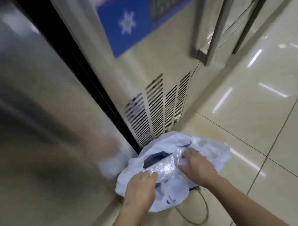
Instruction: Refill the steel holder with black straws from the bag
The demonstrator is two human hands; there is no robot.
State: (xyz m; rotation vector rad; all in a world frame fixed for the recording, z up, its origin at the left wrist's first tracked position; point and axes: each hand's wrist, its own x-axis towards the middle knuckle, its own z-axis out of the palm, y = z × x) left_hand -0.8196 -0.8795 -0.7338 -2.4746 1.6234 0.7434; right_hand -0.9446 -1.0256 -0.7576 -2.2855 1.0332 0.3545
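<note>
Both hands down at white bag (170, 167) on floor (257, 138) by vented cabinet (159, 110); left hand (141, 192) gripping bag edge; right hand (196, 166) clutching clear inner wrap (165, 164); dark contents inside, probably straws; steel holder not visible; refill barely started, nothing pulled out yet

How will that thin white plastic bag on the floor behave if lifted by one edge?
The thin white plastic bag looks crumpled and slack, so it will likely sag and fold rather than hold shape. Its glossy clear inner wrap may slip under the left hand and right hand.
</note>
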